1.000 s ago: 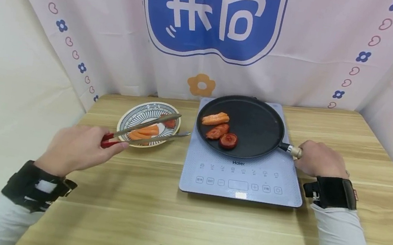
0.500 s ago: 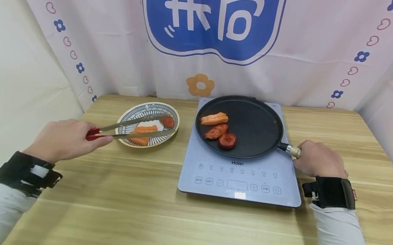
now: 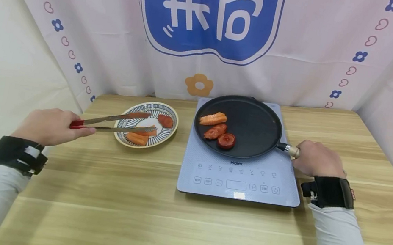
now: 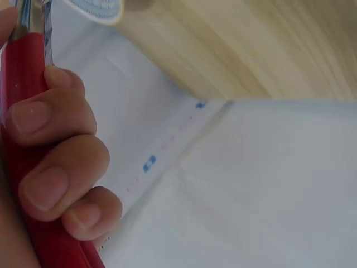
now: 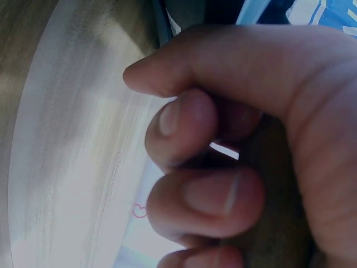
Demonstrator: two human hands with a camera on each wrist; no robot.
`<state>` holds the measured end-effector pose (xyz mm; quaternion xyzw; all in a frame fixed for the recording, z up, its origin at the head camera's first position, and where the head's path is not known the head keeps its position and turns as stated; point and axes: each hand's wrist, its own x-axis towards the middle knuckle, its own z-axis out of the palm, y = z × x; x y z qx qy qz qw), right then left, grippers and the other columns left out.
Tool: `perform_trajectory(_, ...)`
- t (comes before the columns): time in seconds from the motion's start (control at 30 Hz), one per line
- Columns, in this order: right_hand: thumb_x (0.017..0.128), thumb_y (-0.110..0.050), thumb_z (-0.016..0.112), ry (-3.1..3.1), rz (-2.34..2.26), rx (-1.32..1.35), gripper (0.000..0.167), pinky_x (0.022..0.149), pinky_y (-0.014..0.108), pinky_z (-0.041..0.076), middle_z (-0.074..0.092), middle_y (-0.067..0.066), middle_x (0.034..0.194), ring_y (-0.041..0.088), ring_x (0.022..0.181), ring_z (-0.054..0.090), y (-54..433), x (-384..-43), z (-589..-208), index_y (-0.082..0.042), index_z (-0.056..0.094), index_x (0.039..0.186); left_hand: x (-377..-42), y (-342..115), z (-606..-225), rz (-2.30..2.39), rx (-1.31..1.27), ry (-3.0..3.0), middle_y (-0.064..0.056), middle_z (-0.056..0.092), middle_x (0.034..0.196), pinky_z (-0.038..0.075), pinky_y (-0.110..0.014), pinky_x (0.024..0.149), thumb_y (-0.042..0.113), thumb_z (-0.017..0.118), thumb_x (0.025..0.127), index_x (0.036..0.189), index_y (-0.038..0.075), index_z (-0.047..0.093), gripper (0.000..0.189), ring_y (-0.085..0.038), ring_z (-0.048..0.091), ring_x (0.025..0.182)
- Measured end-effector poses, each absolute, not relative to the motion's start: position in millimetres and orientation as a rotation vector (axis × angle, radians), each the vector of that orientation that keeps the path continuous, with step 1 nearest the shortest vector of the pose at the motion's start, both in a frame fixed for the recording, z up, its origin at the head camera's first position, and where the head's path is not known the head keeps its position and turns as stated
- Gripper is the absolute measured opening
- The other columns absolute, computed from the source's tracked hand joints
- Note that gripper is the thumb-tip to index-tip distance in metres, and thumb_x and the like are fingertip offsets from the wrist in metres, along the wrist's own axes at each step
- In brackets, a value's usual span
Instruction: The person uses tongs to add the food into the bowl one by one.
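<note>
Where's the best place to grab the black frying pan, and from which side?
Probably the pale handle end, from your right, where your right hand grips it. The slim handle juts from the near right side of the black frying pan, away from the food pieces on its left.

Open desk [image 3: 165,224] runs along the front, with a gap between plate [image 3: 163,136] and cooktop [image 3: 238,174]. Tongs [image 3: 114,117] in the left grip [image 3: 48,125] cross the plate's left side. Food pieces [image 3: 215,131] crowd the left of the pan [image 3: 255,125], leaving its right free; the right grip [image 3: 319,160] bars the handle side. Cloth [image 3: 124,64] walls the back.
</note>
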<state>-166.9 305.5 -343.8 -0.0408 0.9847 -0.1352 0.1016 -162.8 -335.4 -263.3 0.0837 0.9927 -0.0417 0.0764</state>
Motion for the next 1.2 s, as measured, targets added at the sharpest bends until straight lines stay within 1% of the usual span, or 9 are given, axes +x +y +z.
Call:
perform_trajectory(0.1, 0.090, -0.014, 0.065, 2.905, -0.403, -0.119, 0.028, 0.054, 0.035, 0.037, 0.045, 0.000, 0.064, 0.021, 0.061, 0.050, 305, -167, -343, -0.016, 0.049, 0.068, -165, -341, -259, -0.148, 0.263, 2.974, 0.003, 0.049, 0.065, 0.033, -0.032, 0.055, 0.076, 0.049, 0.099, 0.075, 0.016, 0.059, 0.065, -0.017, 0.049, 0.061)
perform_trajectory(0.27, 0.089, -0.013, 0.066, 2.905, -0.405, -0.116, 0.028, 0.054, 0.036, 0.037, 0.047, 0.001, 0.065, 0.022, 0.061, 0.051, 306, -167, -342, -0.016, 0.048, 0.068, -169, -341, -254, -0.223, 0.320, 2.989, 0.005, 0.043, 0.059, 0.029, -0.032, 0.051, 0.073, 0.049, 0.100, 0.065, 0.018, 0.051, 0.065, -0.016, 0.046, 0.056)
perform_trajectory(0.33, 0.089, -0.013, 0.066, 2.907, -0.403, -0.115, 0.028, 0.054, 0.036, 0.037, 0.047, 0.001, 0.064, 0.022, 0.061, 0.051, 306, -167, -343, -0.016, 0.048, 0.068, -172, -339, -252, -0.265, 0.350, 2.986, 0.005, 0.043, 0.058, 0.029, -0.031, 0.051, 0.072, 0.049, 0.100, 0.064, 0.018, 0.053, 0.065, -0.016, 0.046, 0.055)
perform_trajectory(0.4, 0.090, -0.013, 0.066, 2.907, -0.400, -0.114, 0.028, 0.054, 0.035, 0.037, 0.046, 0.000, 0.064, 0.022, 0.061, 0.050, 306, -166, -343, -0.016, 0.048, 0.068, -175, -338, -249, -0.315, 0.382, 2.980, 0.005, 0.045, 0.059, 0.031, -0.031, 0.050, 0.072, 0.048, 0.101, 0.066, 0.019, 0.058, 0.064, -0.016, 0.047, 0.056)
perform_trajectory(0.53, 0.090, -0.014, 0.067, 2.905, -0.399, -0.108, 0.029, 0.054, 0.035, 0.037, 0.045, 0.000, 0.064, 0.021, 0.060, 0.050, 306, -165, -344, -0.016, 0.048, 0.068, -180, -336, -245, -0.330, 0.415, 2.962, 0.005, 0.053, 0.062, 0.037, -0.033, 0.051, 0.071, 0.049, 0.101, 0.080, 0.019, 0.073, 0.061, -0.016, 0.051, 0.060)
perform_trajectory(0.6, 0.090, -0.013, 0.067, 2.905, -0.402, -0.109, 0.029, 0.054, 0.035, 0.037, 0.045, 0.000, 0.064, 0.021, 0.060, 0.050, 306, -166, -343, -0.016, 0.048, 0.068, -182, -336, -246, -0.310, 0.401, 2.948, 0.005, 0.053, 0.063, 0.037, -0.033, 0.052, 0.071, 0.049, 0.101, 0.083, 0.018, 0.073, 0.061, -0.016, 0.052, 0.061)
perform_trajectory(0.83, 0.090, -0.013, 0.066, 2.908, -0.401, -0.116, 0.028, 0.054, 0.035, 0.037, 0.047, 0.001, 0.065, 0.022, 0.061, 0.050, 305, -167, -343, -0.016, 0.049, 0.068, -178, -335, -262, -0.192, 0.231, 2.926, 0.002, 0.046, 0.065, 0.034, -0.034, 0.052, 0.076, 0.043, 0.101, 0.075, 0.015, 0.058, 0.067, -0.019, 0.049, 0.061)
perform_trajectory(1.0, 0.090, -0.013, 0.066, 2.907, -0.398, -0.122, 0.029, 0.055, 0.035, 0.037, 0.046, 0.001, 0.065, 0.022, 0.062, 0.050, 306, -167, -343, -0.016, 0.048, 0.067, -173, -328, -278, -0.096, 0.063, 2.930, -0.003, 0.046, 0.068, 0.037, -0.038, 0.054, 0.081, 0.034, 0.100, 0.080, 0.011, 0.053, 0.075, -0.023, 0.050, 0.063)
perform_trajectory(1.2, 0.089, -0.013, 0.065, 2.913, -0.390, -0.141, 0.022, 0.055, 0.037, 0.037, 0.051, 0.004, 0.068, 0.023, 0.064, 0.051, 307, -167, -342, -0.015, 0.053, 0.070, -168, -311, -292, 0.058, -0.163, 2.912, -0.009, 0.053, 0.073, 0.041, -0.043, 0.058, 0.082, 0.029, 0.099, 0.084, 0.008, 0.052, 0.079, -0.029, 0.056, 0.069)
